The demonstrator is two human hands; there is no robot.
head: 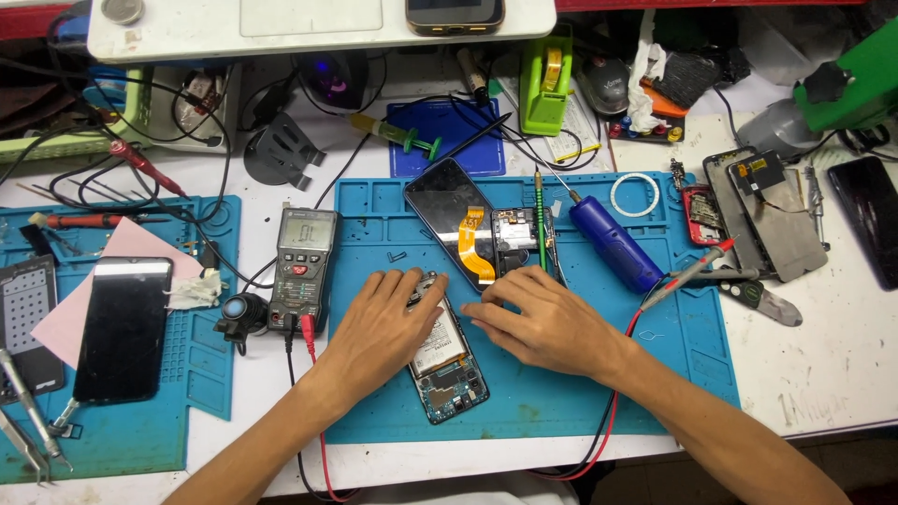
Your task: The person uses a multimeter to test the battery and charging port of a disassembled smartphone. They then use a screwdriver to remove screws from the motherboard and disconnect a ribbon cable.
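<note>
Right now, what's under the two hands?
An opened phone lies on the blue mat under the left hand and right hand. Its battery and lower circuit board show. Its top end is covered by the hands.

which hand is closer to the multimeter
Left. The left hand lies on the opened phone, just right of the multimeter; the right hand is farther right.
</note>
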